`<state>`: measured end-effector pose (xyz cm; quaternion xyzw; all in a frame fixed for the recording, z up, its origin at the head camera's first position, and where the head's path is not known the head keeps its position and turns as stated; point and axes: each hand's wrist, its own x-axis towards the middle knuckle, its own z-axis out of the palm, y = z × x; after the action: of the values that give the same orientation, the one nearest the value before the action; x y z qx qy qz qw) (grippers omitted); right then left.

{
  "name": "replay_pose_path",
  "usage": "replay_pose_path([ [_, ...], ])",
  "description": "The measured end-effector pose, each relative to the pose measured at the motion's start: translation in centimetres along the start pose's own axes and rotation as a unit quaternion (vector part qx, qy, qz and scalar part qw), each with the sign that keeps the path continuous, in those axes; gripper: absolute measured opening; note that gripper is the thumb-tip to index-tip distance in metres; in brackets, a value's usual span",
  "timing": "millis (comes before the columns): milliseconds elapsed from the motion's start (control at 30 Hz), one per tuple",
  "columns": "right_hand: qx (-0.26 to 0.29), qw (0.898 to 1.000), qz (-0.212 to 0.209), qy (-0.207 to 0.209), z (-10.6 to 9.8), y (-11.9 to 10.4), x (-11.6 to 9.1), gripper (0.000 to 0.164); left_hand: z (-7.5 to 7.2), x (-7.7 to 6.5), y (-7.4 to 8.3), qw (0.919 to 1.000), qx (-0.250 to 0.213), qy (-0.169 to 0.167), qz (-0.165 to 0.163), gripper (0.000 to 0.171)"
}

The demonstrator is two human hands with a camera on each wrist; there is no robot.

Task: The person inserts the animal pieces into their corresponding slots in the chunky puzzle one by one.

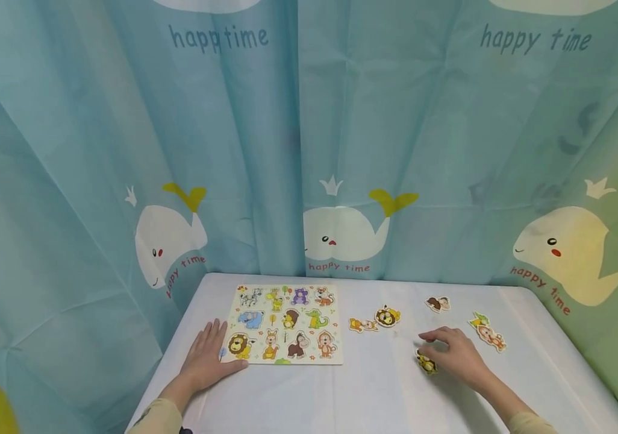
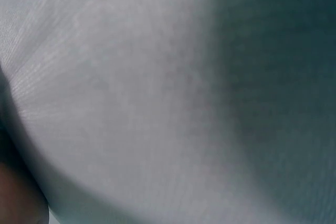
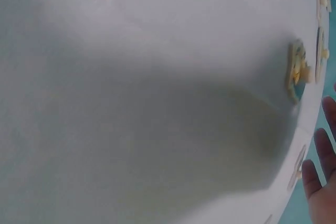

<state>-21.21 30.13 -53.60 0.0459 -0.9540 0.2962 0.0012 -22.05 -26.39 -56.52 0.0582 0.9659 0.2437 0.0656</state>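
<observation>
Pale sleeves [image 1: 159, 416] nearest; left hand [image 1: 206, 354] spread at puzzle board's [image 1: 337, 325] lower-left corner, right hand [image 1: 454, 357] loose, fingers parted, over yellow-black animal piece [image 1: 427, 364] on white table [image 1: 371, 389].

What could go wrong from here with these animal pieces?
The right hand partly covers the yellow-and-dark piece in the head view, so a pinch might miss. The loose lion piece and the orange-and-white piece lie close together; lifting one could shift the other. The left hand rests at the left edge of the puzzle board, so a slip might skew it.
</observation>
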Motion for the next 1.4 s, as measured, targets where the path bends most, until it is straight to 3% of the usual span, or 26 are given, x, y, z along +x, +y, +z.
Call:
replay_pose_path([
  [133, -0.020, 1.000, -0.007, -0.003, 0.1, 0.5, -0.3, 0.035, 0.5, 0.3, -0.6, 0.9999, -0.006, 0.014, 0.008, 0.124],
  [367, -0.050, 0.999, -0.010, -0.005, 0.5, 1.8, -0.5, 0.022, 1.1, 0.5, -1.0, 0.9993, -0.009, 0.030, 0.019, 0.124],
  [733, -0.025, 0.999, -0.019, 0.007, 0.8, 2.5, -0.8, 0.018, -0.2, 0.0, 0.3, 0.9999, -0.002, -0.006, -0.009, 0.124],
  [1400, -0.014, 1.000, -0.009, 0.021, 1.3, 2.8, -0.8, 0.017, 0.2, 0.2, -0.2, 0.9999, 0.007, -0.003, -0.010, 0.125],
])
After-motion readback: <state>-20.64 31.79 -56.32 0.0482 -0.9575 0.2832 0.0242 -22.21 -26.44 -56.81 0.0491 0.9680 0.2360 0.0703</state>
